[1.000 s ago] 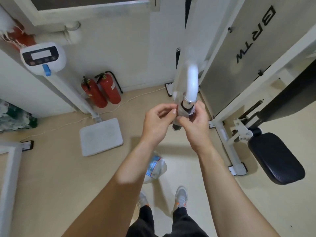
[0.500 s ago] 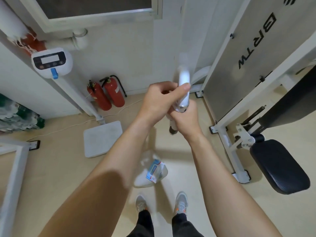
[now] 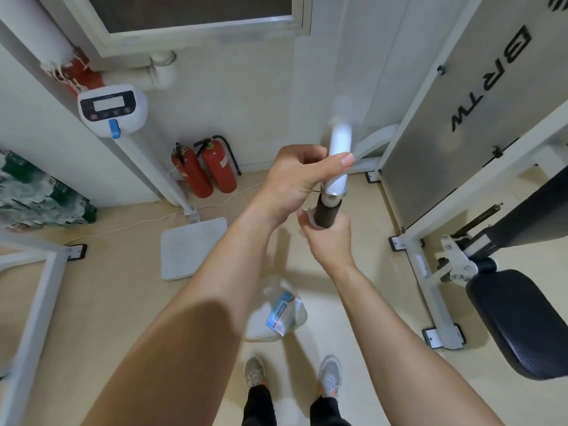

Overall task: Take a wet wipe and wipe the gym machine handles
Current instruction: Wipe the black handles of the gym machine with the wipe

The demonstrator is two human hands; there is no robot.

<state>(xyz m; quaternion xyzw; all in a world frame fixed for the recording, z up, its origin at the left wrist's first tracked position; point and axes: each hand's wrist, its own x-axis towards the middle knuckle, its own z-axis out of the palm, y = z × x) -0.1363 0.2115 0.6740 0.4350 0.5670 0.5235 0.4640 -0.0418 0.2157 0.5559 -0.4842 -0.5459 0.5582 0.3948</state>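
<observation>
A white machine bar (image 3: 339,155) hangs in front of me and ends in a dark grey handle grip (image 3: 326,212) below a metal collar. My left hand (image 3: 295,182) grips the white bar just above the collar, thumb across it. My right hand (image 3: 329,238) is wrapped round the lower part of the dark grip, with a white wet wipe (image 3: 305,218) showing between its fingers and the grip. The wipe pack (image 3: 281,312), white with a blue label, lies on the floor below my hands.
A white gym machine frame (image 3: 430,278) and black padded seat (image 3: 519,321) stand to the right. A body scale with a display (image 3: 107,107) and floor plate (image 3: 190,247) stands left, two red fire extinguishers (image 3: 204,169) behind. My shoes (image 3: 329,376) are at the bottom.
My left hand has risen from the collar onto the white bar. My right hand with the wipe has slid down the dark grip, baring its upper part.
</observation>
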